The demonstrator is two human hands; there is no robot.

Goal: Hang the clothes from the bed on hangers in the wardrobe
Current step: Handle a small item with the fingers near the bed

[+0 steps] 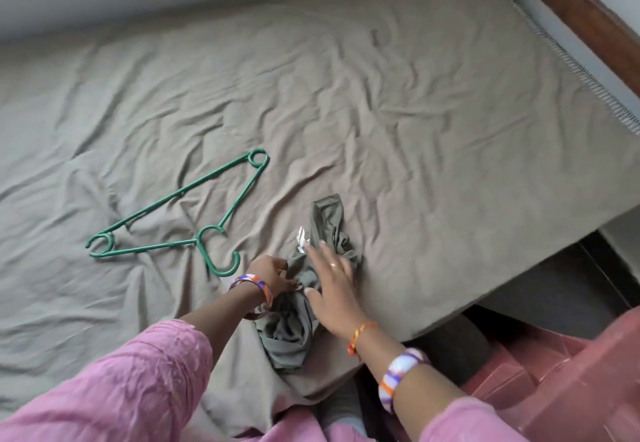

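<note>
A crumpled olive-green garment (294,330) with a white label lies near the bed's front edge. My left hand (273,277) pinches a fold of the garment at its left side. My right hand (332,282) lies flat on top of it, fingers straight. A green plastic hanger (180,214) rests on the sheet to the left of both hands, its hook pointing toward my left wrist, touching neither hand.
The bed (381,112) is covered by a wrinkled grey-brown sheet. A wall runs along its far side and a wooden frame (588,25) along the right. A reddish plastic item (571,382) stands on the floor at lower right.
</note>
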